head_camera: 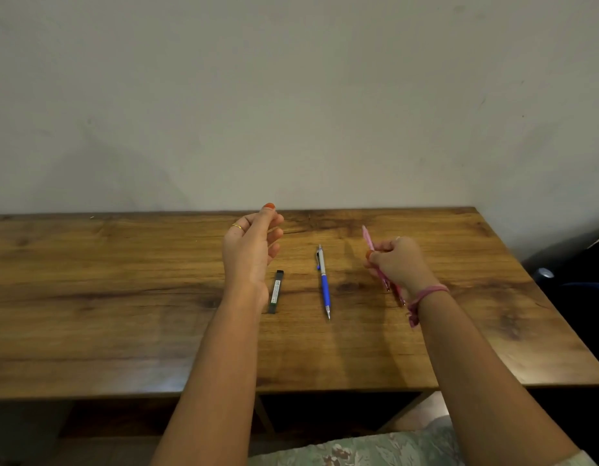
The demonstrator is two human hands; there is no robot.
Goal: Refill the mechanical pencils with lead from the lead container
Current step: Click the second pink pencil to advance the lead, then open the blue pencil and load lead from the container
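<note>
— While the left hand [251, 240] hangs above the wooden table [123, 297], what is it doing?

— It holds nothing that shows; its fingers are loosely curled, thumb up, palm turned toward the middle. I judge it is raised to meet the pencil, perhaps to pull off a cap, though that is a guess.

— And just beside its wrist?

— The lead container [276, 292] lies flat on the table: a slim black case with a pale label along it, looking closed, handy for that free hand.

— Next along?

— A blue pencil [324, 284] lies flat on the table, apart from the container: blue grip, silver upper barrel and clip, metal tip toward the person. It seems to wait its turn.

— And the right hand [400, 262]?

— Its fingers are wrapped round the pink pencil [370, 242], held off the table at a slant, its button end up and away, its tip low by the wrist with the pink band [426, 294]. That likely presents the filling end to the other hand.
</note>
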